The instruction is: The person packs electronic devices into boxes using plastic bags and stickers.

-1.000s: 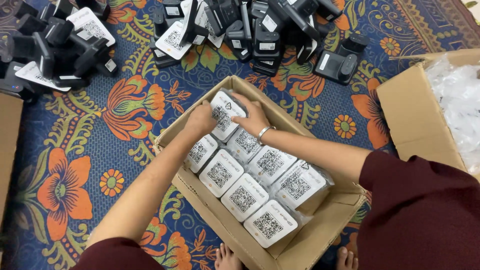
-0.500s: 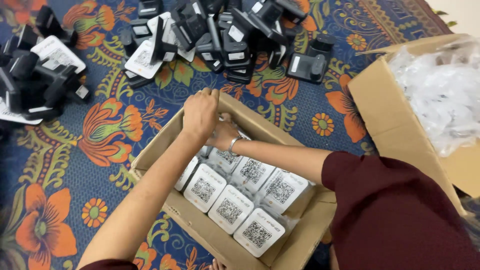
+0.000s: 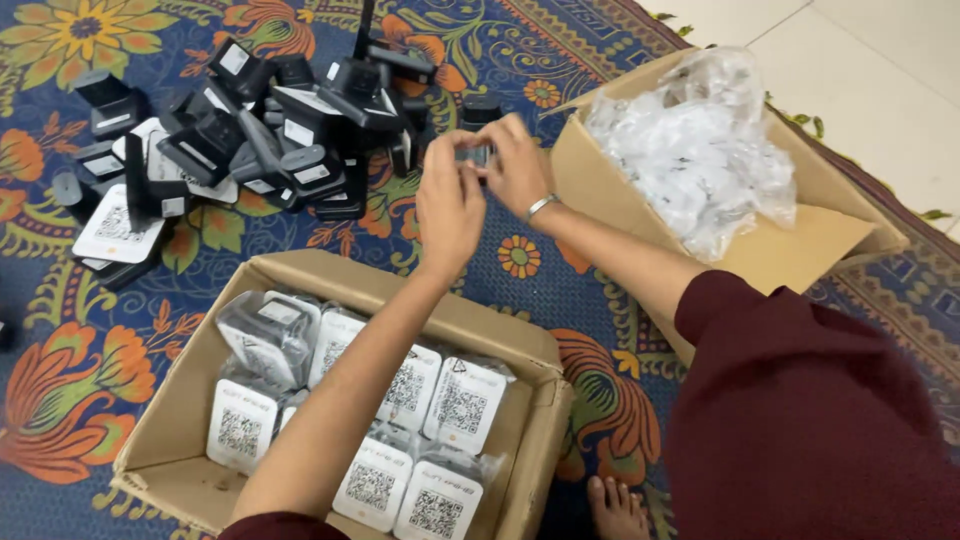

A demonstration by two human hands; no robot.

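Observation:
My left hand (image 3: pixel 449 204) and my right hand (image 3: pixel 516 166) meet above the patterned carpet, both closed on one small black device (image 3: pixel 475 155) held between the fingers. A silver bangle sits on my right wrist. Below my arms stands an open cardboard box (image 3: pixel 520 351) packed with several white bagged devices (image 3: pixel 455 405) bearing square code labels. A heap of loose black devices (image 3: pixel 285 130) lies just left of my hands.
A second cardboard box (image 3: pixel 770 250) at the right holds crumpled clear plastic bags (image 3: pixel 700 150). White flat plates (image 3: pixel 115 225) lie among the heap at the left. My bare toes (image 3: pixel 615 505) show at the bottom. Pale tiled floor (image 3: pixel 860 60) borders the carpet at the top right.
Both hands have left the packed box and risen to the heap's edge, where they now hold a black device. The view has swung right, showing more of the bag-filled box.

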